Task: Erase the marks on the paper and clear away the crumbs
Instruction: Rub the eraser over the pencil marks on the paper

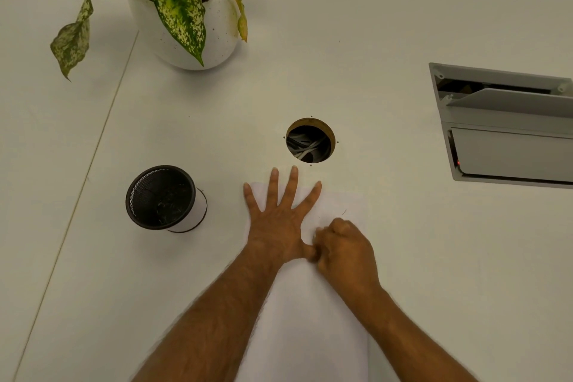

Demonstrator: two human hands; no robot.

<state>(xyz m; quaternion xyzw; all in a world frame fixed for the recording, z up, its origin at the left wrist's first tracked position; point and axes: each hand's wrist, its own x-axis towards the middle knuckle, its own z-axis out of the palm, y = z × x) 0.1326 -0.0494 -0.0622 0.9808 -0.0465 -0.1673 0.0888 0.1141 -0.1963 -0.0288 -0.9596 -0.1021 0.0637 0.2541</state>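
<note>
White desk (372,40) fills the view, smooth and matte, with a thin seam running down its left side. On it, nearest the camera, lies the sheet of white paper (313,319), and everything else we place from that sheet. Beyond its far right corner sits a grey rectangular cable hatch (508,124), flap propped up. Far beyond its left corner stands a round white speckled pot (217,31) holding a plant with mottled green and yellow leaves. Left of the sheet a black mesh pen cup (164,197) stands with dark bits inside, too small to make out. Just past the far edge is a round cable hole (310,140) with white cables in it. The left hand (279,223) lies flat on the paper's far left part, fingers spread wide. The right hand (345,250) is curled into a fist on the paper, touching the left thumb; what it grips is hidden. One short dark mark (344,212) shows just beyond the fist.
</note>
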